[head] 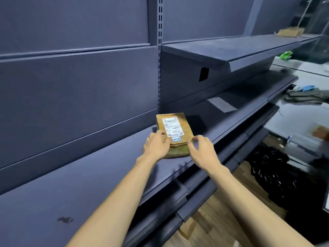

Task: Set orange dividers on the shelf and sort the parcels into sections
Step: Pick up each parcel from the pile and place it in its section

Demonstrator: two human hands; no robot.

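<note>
A small stack of brown paper parcels lies on the dark blue shelf; the top one carries a white shipping label and a small blue sticker. My left hand holds the stack's near left corner, fingers curled over its edge. My right hand pinches the near right corner between thumb and fingers. No orange divider is in view.
A higher shelf juts out to the right, with another brown parcel at its far end. A white slip lies further along my shelf. Dark bags and clothing sit on the wooden floor at right.
</note>
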